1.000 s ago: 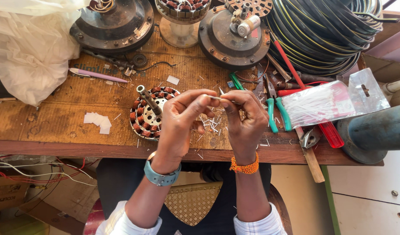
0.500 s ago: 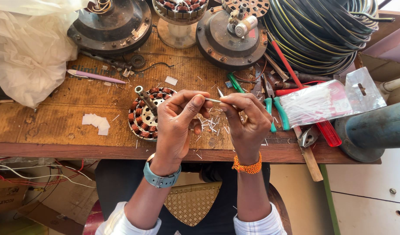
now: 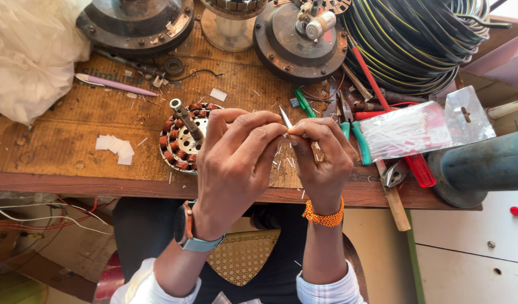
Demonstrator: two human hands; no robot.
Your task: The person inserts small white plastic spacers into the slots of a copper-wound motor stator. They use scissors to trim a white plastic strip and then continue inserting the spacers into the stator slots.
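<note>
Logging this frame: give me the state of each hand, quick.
Left hand: closed, pinching a small pale strip at the fingertips.
Right hand: closed, pinching the same strip.

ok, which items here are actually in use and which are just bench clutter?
In use:
- left hand and right hand, pinching a thin pale strip between fingertips
- copper-wound stator with shaft, beside the left hand

Lying about:
- cable coil
- motor housings
- green-handled pliers
- red screwdriver
- clear packet
- pink pen
- white plastic bag

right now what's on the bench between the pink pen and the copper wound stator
In the head view, a small pile of white paper slips lies between the pink pen and the stator; otherwise bare bench.
</note>
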